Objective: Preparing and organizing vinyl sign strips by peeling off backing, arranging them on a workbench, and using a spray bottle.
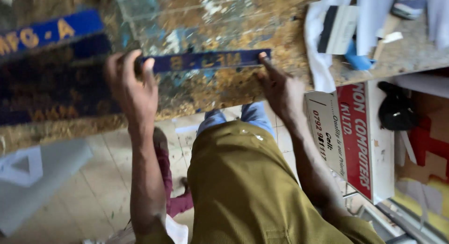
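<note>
Two hands hold one narrow blue strip with yellow lettering, which lies flat across a paint-stained worktable, near its front edge. Left hand curls its fingers over the strip's left end, grasping it; right hand presses a fingertip on the right end, pinning rather than clenching. Just left of the strip lies a larger dark blue mat, with another lettered blue strip above it. White cloth hangs over the table's right side, above a red and white signboard.
</note>
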